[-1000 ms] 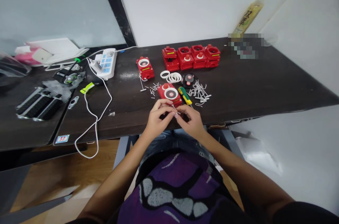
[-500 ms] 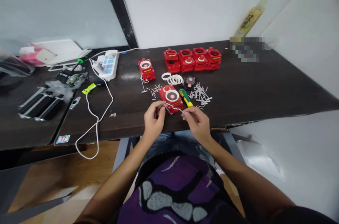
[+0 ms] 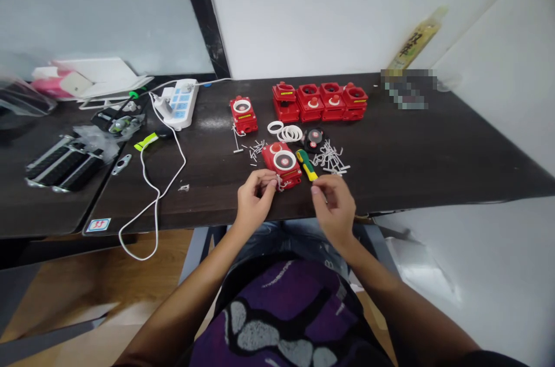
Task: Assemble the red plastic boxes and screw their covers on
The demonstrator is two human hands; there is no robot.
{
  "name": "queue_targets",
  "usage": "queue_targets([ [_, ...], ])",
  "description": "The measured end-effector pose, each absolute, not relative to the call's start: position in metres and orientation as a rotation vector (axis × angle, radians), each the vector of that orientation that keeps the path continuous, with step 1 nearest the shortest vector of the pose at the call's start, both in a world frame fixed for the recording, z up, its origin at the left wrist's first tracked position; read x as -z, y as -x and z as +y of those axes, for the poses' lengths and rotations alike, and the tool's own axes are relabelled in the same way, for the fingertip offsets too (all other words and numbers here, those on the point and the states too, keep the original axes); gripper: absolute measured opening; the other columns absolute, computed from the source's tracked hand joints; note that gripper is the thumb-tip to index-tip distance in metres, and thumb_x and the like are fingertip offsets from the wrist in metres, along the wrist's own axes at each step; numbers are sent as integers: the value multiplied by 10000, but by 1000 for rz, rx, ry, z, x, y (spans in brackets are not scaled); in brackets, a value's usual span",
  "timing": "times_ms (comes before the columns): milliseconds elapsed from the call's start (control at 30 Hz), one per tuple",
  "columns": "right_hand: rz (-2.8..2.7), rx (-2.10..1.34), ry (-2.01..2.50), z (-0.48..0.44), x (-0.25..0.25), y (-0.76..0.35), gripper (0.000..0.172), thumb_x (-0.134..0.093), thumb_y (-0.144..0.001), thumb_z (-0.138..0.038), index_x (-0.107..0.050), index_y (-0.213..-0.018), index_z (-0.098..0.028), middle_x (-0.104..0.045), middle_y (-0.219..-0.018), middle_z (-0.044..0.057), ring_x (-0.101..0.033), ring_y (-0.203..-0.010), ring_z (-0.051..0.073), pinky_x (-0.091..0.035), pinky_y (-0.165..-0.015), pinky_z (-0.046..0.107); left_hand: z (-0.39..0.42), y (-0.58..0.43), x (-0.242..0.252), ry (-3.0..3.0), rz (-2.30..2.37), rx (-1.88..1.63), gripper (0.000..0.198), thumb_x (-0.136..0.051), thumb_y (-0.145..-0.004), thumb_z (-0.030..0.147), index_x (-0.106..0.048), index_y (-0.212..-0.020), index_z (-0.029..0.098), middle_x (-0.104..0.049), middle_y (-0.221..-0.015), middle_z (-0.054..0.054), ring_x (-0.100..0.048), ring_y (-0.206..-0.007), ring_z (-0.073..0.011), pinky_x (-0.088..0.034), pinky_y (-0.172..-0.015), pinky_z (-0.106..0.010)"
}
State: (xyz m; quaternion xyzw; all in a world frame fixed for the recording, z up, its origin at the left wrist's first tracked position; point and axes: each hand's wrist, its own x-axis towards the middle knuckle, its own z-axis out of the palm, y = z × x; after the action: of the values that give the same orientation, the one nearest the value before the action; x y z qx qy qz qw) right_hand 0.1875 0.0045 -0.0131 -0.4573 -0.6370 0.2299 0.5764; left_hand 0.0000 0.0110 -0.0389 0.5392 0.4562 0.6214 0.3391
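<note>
A red box [image 3: 271, 154] with a red button, a white ring and a dark round disc lies in front of me, near the table edge. At its front left corner, my left hand [image 3: 256, 191] is closed, thumb against fingers, on a thin white cord [image 3: 280, 183] bunched against the box. My right hand [image 3: 333, 202] is to the right of the box, its fingers loosely curled and the thumb apart, with nothing visible in it. Just beyond its fingertips lies a green and yellow screwdriver handle [image 3: 307, 165].
Several white rings [image 3: 289, 133], small screws [image 3: 256, 152] and white T-shaped pieces with cords [image 3: 332, 158] lie around the box. Another red box [image 3: 244, 115] stands behind, left of a row of red housings [image 3: 310, 104]. A power strip [image 3: 182, 104] and its white cable [image 3: 156, 205] are on the left.
My right hand has let go of the white cord and moved right, away from the box. The cord, stretched between both hands before, is now bunched at the box's front by my left hand.
</note>
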Motion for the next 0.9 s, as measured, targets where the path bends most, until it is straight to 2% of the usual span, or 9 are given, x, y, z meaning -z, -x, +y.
queue_targets([
  [200,-1714,-672,1045,-7,18,-160,121,-645,-982,-229,-706,-1085,-246,-713,-961,49,-663,-805,185,-566,-718,335,0,0,34,-1714,1209,-1607,76,-680,-980,211,-708,-1050,205,-797,-964,-48,-767,-855,-158,-609,-766,-268],
  [300,-1728,-689,1037,-3,22,-155,84,-626,-991,-228,-710,-996,-236,-704,-905,41,-663,-809,185,-561,-729,330,-4,1,32,-1882,1194,-1619,84,-672,-975,185,-719,-1037,217,-800,-983,-53,-758,-865,-170,-599,-760,-289],
  [433,-1775,-705,973,-1,26,-156,117,-610,-1000,-218,-698,-924,-235,-704,-887,35,-676,-838,183,-566,-794,335,-5,1,34,-1805,1148,-1652,73,-650,-990,201,-704,-1038,218,-805,-1031,-78,-772,-942,-200,-619,-806,-330],
  [633,-2094,-655,935,0,33,-158,166,-604,-968,-159,-660,-828,-230,-654,-830,27,-644,-800,184,-554,-784,337,-3,3,41,-1612,1219,-1715,65,-672,-989,257,-672,-1015,197,-800,-1031,-87,-785,-974,-205,-626,-836,-331],
  [767,-2312,-559,864,2,31,-163,93,-665,-915,-145,-697,-868,-219,-668,-893,47,-636,-860,216,-555,-839,387,1,1,39,-1438,1274,-1758,133,-682,-992,309,-637,-989,184,-798,-1008,-87,-788,-940,-190,-623,-801,-304],
  [900,-2334,-713,796,1,22,-171,62,-728,-906,-187,-732,-943,-237,-677,-1055,69,-654,-1012,236,-551,-958,425,4,-2,36,-1359,1232,-1779,145,-697,-984,310,-620,-981,187,-798,-1006,-81,-790,-912,-173,-620,-775,-279],
])
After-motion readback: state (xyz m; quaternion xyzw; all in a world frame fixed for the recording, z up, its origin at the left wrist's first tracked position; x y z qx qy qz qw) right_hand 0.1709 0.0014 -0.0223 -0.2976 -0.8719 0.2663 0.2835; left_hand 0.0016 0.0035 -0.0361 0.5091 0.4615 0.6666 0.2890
